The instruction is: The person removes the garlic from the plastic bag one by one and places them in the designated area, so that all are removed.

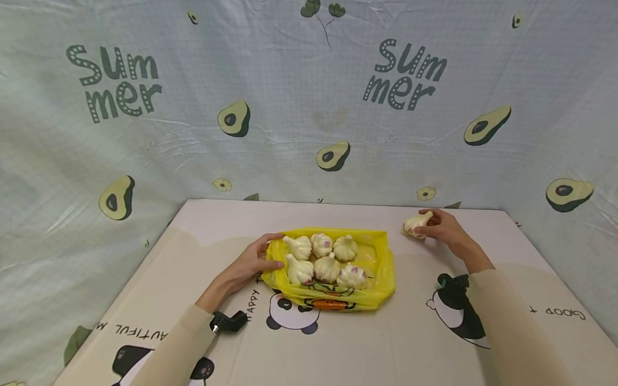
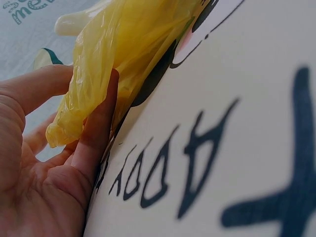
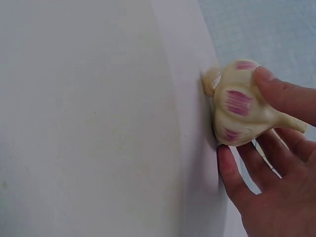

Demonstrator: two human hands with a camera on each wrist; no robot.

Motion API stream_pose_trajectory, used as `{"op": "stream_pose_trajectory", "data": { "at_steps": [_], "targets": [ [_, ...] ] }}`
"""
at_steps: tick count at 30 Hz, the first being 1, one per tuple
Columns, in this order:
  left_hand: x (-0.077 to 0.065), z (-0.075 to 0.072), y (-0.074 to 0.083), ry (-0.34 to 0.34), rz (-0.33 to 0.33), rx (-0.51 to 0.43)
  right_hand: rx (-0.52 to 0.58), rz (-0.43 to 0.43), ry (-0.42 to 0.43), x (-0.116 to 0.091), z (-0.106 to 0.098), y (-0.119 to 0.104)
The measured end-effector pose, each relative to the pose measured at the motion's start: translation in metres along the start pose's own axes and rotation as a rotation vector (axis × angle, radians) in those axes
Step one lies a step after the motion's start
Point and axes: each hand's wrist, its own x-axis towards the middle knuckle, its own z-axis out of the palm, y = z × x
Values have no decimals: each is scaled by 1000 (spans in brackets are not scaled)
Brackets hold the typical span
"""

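Your right hand (image 1: pixel 446 231) has its fingers clamped on one garlic (image 1: pixel 413 225) near the tabletop (image 1: pixel 376 346)'s far edge, right of the bag (image 1: pixel 384 271), whose left end your left hand (image 1: pixel 251 262) pinches; you seem mid-transfer, direction unclear, so next calls for a steady bag

Bag (image 1: pixel 384 287): on the tabletop (image 1: pixel 376 348), around its middle
Six garlic bulbs (image 1: pixel 326 268): in the bag, three behind and three in front, toward its left end
Left grip (image 1: pixel 248 264): around the bag's left edge
Lone bulb (image 1: pixel 414 225): right of the bag and a little behind it, near the tabletop's far edge
Right grip (image 1: pixel 449 231): on the lone bulb, at its right
Backdrop sheet (image 1: pixel 285 80): behind the tabletop
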Motion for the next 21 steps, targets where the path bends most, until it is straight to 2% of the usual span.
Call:
{"op": "stream_pose_trajectory", "data": {
  "at_steps": [13,21],
  "targets": [
    [0,1,1,9,-3,9,4,-1,-33,-6,-2,-2],
    [0,0,0,5,-2,2,-33,-2,-42,-9,-4,-1]
  ]
}}
